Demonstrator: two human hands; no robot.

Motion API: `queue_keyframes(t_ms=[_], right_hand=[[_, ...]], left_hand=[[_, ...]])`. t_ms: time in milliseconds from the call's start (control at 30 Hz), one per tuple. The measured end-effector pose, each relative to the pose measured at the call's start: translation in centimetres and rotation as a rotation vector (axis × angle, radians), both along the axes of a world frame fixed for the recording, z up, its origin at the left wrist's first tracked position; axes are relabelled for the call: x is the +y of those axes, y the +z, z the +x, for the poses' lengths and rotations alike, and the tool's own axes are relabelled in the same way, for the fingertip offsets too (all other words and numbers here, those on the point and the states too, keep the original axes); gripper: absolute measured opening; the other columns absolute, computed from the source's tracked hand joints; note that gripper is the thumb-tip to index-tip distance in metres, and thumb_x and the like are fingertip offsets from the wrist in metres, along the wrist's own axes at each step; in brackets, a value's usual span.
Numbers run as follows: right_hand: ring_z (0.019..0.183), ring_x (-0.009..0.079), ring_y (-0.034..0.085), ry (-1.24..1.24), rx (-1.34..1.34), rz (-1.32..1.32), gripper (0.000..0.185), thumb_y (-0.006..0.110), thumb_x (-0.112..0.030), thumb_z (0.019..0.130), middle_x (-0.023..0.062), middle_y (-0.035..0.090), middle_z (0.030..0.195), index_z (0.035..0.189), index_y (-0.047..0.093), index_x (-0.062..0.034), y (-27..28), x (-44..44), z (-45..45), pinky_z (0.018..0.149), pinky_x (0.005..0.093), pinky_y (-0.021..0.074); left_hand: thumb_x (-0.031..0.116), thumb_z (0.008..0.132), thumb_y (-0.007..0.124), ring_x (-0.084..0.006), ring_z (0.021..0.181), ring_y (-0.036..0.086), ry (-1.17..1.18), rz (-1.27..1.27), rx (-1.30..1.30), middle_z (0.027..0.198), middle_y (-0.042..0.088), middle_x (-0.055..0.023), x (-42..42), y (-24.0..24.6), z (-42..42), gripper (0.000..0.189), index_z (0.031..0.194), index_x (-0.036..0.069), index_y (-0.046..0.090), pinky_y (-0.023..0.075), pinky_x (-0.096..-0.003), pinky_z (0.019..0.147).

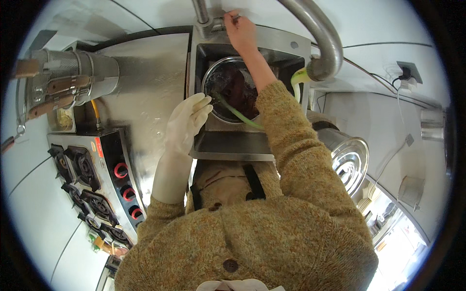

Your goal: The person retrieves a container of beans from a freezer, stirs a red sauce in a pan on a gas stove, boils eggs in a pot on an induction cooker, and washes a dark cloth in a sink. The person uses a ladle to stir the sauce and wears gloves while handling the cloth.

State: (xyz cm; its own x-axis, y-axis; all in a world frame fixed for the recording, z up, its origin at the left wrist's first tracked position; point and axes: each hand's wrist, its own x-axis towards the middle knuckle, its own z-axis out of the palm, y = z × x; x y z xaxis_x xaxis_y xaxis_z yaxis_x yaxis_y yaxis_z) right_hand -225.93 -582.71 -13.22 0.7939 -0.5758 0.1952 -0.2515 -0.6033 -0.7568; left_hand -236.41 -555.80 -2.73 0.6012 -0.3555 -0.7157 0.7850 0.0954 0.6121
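Note:
My bare right hand [240, 32] reaches over the sink to the faucet base [209, 28], its fingers closed on the small metal tap handle [236, 16]. A whitish rubber glove covers my left hand [187, 118], which is raised at the sink's left edge with nothing in it, fingers slightly bent. In the stainless steel sink [233, 145] stands a round metal bowl [207, 78] holding water and dark reddish contents that I cannot identify. A green hose [236, 113] runs into the bowl, passing under my right forearm; its pale green upper part [300, 75] joins the thick metal faucet spout [327, 54].
Left of the sink is a steel counter [153, 72]. Beyond it are a gas stove [113, 163] with several burners and red-ringed knobs, and long-handled strainers [72, 82]. A steel pot with a lid [347, 163] stands at the right, below a wall socket [409, 72].

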Motion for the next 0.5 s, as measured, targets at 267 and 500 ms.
queue_keyframes(t_ms=[267, 500], right_hand=[[0.078, 0.0339, 0.067, 0.004, -0.03, -0.436, 0.018, 0.061, -0.032, 0.095, 0.0081, 0.07, 0.088, 0.101, 0.064, -0.0154, 3.1, 1.4, -0.1, 0.07, 0.0442, 0.0519], [0.091, 0.0357, 0.065, 0.034, -0.073, 0.006, 0.029, 0.062, -0.021, 0.095, 0.0148, 0.068, 0.1, 0.122, 0.061, -0.0097, 2.4, 2.6, -5.0, 0.076, 0.0463, 0.0508]], left_hand=[[0.027, 0.101, 0.054, -0.0288, 0.117, 0.062, 0.07, -0.09, 0.039, 0.129, 0.061, -0.0217, 3.4, -0.6, 0.4, 0.045, 0.133, -0.006, 0.053, 0.0517, -0.0272, 0.093], [0.026, 0.102, 0.054, -0.0269, 0.114, 0.063, 0.032, -0.202, 0.061, 0.127, 0.064, -0.0203, 3.5, -0.6, 1.1, 0.039, 0.127, -0.004, 0.059, 0.0536, -0.0248, 0.086]])
